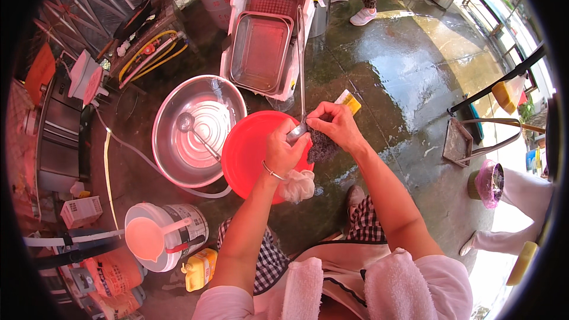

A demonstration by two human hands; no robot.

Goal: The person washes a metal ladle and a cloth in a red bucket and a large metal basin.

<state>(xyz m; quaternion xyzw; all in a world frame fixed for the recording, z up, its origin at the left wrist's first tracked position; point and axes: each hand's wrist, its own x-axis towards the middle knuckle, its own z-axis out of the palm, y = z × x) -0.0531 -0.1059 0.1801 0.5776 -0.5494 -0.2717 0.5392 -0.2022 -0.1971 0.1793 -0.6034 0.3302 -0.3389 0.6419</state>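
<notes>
My left hand (286, 149) grips the bowl of a long-handled metal ladle (302, 75) above a red plastic basin (242, 160). The ladle's handle points away from me, past the edge of a white foam box (225, 64). My right hand (340, 126) has its thumb and forefinger pinched at the ladle's neck. A dark mesh scouring pad (322, 147) hangs under that hand, partly hidden by the fingers. A pale crumpled cloth (298, 185) lies at the basin's near rim. Left of it, a steel basin (166, 142) holds a smaller ladle (186, 122).
Metal trays (260, 53) sit in the foam box. A yellow packet (350, 101) is beyond my right hand. At left stand a bucket (184, 218) with a pink dipper (144, 238) and a yellow bottle (200, 270). The floor (400, 98) is wet; other people stand nearby.
</notes>
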